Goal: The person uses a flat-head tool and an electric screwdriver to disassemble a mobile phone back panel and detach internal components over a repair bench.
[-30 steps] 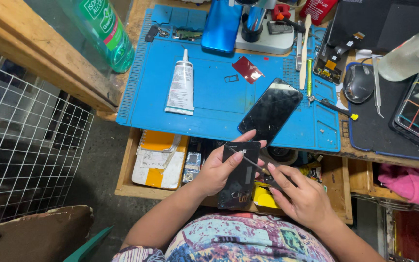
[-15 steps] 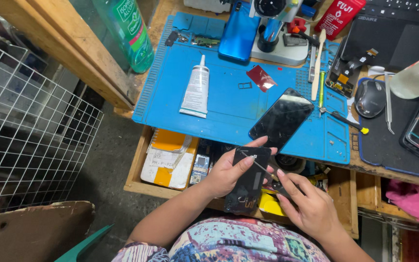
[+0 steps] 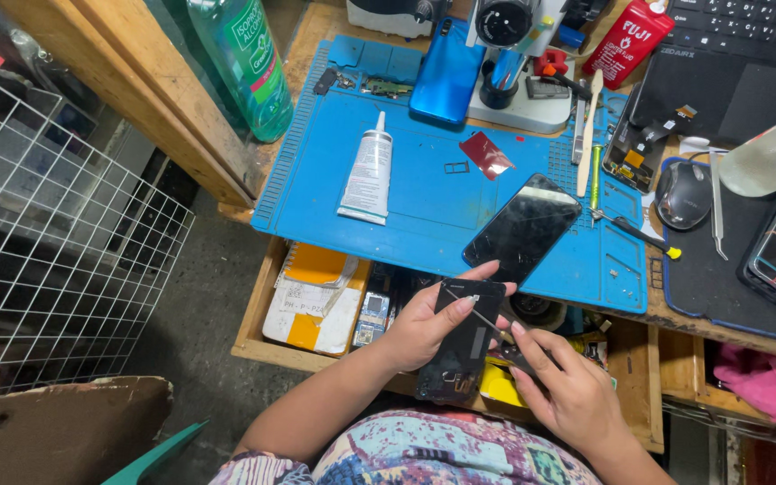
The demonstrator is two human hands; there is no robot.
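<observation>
— The hands?
— Left hand (image 3: 424, 328) is clamped around the opened phone (image 3: 462, 339); right hand (image 3: 568, 395) pinches tweezers (image 3: 478, 314) onto it.
— Where?
— Over the open drawer (image 3: 258, 341), below the blue mat's (image 3: 424, 207) front edge.

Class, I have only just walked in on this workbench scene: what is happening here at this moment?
A person is working on an opened dark phone body, held over an open drawer by the left hand. The right hand holds a thin metal tool with its tip on the upper part of the phone. On the blue work mat above lie a loose black screen panel, a white glue tube and a blue phone.
</observation>
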